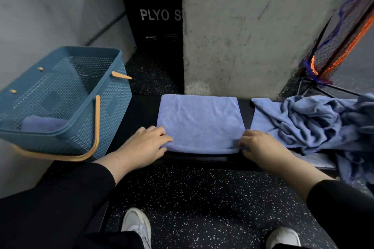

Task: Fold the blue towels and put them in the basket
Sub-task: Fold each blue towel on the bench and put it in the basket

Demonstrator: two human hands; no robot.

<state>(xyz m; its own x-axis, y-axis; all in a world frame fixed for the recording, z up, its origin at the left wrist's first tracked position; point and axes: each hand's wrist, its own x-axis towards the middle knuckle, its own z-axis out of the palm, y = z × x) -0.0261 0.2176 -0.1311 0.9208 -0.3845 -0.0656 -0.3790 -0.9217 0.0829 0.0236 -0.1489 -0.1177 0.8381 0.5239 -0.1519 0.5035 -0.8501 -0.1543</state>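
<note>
The half-folded towel (200, 123) lay flat on the black bench (141, 111), long axis running left to right between the hands, left hand (144, 145) and right hand (261, 145) each pinching a near corner, basket (109, 105) nearer the left.

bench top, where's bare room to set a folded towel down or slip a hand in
Two bare strips of black bench: one between the basket and the flat towel, a narrower one between that towel and the towel pile. The right end is crowded by the pile.
</note>
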